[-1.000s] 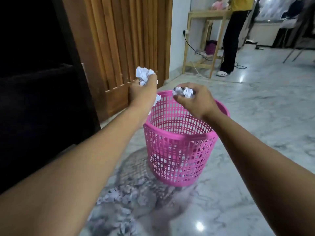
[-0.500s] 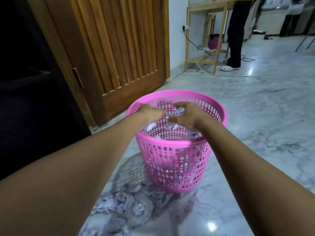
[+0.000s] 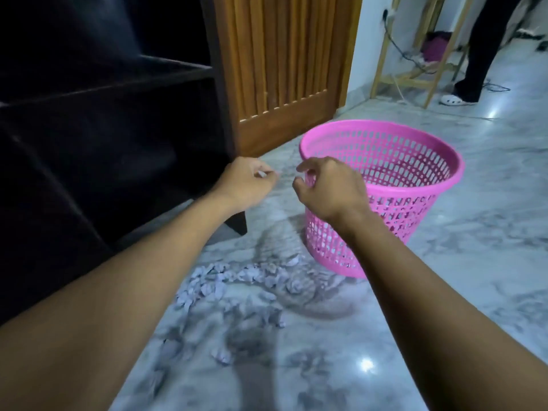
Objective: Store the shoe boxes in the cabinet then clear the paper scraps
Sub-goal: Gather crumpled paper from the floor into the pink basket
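Observation:
Several crumpled paper scraps [image 3: 237, 280] lie on the marble floor between my forearms, just left of the pink mesh basket [image 3: 430, 185]. My left hand [image 3: 246, 185] hovers over the floor left of the basket, its fingers curled, and a tiny white paper bit [image 3: 262, 173] shows at its fingertips. In front of the basket's left rim is my right hand [image 3: 326, 188], with loosely curled fingers, thumb and forefinger apart, and nothing in it. The dark cabinet [image 3: 118, 120] stands open on the left. No shoe boxes are visible in its dim shelves.
A slatted wooden door [image 3: 281, 69] stands behind the basket. At the back right a person [image 3: 480, 54] stands beside a light wooden table frame [image 3: 415, 75] with cables on the floor. A cabinet foot [image 3: 237, 225] juts out near my left forearm.
Both hands held crumpled paper over the basket, dipped into it and released the paper. They are now out of it, to its left. The view has swung left and down.

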The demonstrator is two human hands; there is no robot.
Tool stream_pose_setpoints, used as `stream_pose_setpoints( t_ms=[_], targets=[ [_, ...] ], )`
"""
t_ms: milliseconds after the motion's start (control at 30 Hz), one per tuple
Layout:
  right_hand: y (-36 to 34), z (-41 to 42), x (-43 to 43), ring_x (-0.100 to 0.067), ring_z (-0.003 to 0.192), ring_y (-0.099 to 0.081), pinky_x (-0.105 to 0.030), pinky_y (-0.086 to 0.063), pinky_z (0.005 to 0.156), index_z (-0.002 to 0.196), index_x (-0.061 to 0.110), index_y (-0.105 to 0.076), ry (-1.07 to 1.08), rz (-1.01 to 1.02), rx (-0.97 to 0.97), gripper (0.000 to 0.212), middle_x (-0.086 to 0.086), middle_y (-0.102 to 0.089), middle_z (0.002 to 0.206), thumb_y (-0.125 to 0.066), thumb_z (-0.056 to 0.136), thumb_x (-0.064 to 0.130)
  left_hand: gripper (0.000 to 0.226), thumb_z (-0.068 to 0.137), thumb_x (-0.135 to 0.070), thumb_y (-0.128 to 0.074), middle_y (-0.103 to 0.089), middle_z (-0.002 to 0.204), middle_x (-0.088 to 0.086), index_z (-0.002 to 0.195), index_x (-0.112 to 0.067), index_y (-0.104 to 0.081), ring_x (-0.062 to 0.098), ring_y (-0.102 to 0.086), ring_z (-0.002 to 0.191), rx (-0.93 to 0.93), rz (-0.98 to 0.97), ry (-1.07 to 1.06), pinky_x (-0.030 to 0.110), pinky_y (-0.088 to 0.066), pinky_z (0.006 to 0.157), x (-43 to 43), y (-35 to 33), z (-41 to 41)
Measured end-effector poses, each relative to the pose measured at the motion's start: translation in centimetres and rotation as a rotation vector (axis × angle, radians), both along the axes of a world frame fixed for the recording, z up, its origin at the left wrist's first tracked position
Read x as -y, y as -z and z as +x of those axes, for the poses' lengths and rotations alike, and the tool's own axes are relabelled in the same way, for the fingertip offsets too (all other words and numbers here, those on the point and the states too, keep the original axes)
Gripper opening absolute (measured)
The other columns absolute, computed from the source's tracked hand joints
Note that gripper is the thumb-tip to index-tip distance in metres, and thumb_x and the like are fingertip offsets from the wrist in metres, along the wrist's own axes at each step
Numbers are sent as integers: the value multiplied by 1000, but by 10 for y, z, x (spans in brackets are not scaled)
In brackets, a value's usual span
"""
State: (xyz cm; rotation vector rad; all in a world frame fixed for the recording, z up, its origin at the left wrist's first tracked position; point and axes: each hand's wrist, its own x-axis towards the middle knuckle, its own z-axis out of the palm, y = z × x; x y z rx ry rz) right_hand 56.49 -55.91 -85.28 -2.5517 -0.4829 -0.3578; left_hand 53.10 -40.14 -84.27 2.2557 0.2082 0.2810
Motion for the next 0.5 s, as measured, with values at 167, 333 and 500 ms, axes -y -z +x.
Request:
stream_pose_setpoints(
  t_ms=[167, 333, 500],
  targets=[
    [41, -43, -61, -15, 102, -63, -33, -50, 86, 120, 35, -64, -169, -1, -118, 31, 9, -67, 113, -56, 91, 44, 17, 92, -31, -59, -72, 84, -5, 97, -22, -73, 4, -63, 72, -54, 22, -60, 19, -48, 65, -56, 37, -54],
    [95, -71, -89, -13, 97, -63, -33, -52, 84, 118, 35, -65, -146, -26, -293, 31, 10, -68, 110, -56, 90, 43, 10, 87, -34, -59, -69, 84, -9, 88, -30, -68, 18, -67, 84, -138, 33, -101, 30, -55, 75, -92, 83, -84],
    [175, -109, -100, -13, 102, -64, -29, -49, 85, 117, 36, -66, -144, -82, -485, 29, 12, -68, 111, -57, 90, 45, 35, 90, -40, -57, -62, 119, 3, 122, -26, -60, 28, -61, 107, -276, 51, -162, 39, -52, 88, -101, 158, -121]
  ],
)
